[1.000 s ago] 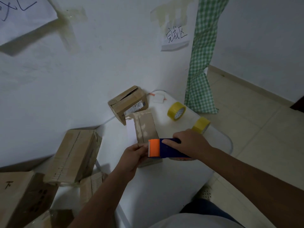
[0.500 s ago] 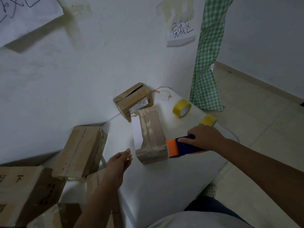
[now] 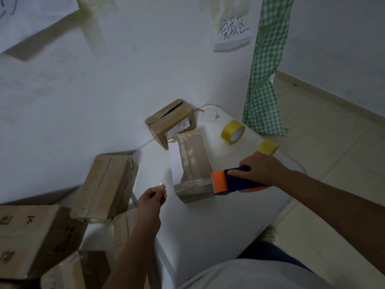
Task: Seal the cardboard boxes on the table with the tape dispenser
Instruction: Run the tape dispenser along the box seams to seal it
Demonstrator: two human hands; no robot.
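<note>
Keep clear tape strip (image 3: pixel 166 185), pinched in left hand (image 3: pixel 153 198), taut; press orange-and-blue tape dispenser (image 3: pixel 233 182), gripped by right hand (image 3: pixel 263 168), onto adjacent brown cardboard box (image 3: pixel 192 166).

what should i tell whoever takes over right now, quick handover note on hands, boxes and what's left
Right hand: gripping the tape dispenser, its orange end against the near right corner of the small box.
Left hand: pinching the free end of a clear tape strip stretched across to the dispenser, in front of the box.
Behind it, a second box lies by the wall with its flaps gaping, untaped.
Two spare tape rolls sit at the table's far right.
Left to do: press the strip down, cut it, then seal the second box.
</note>
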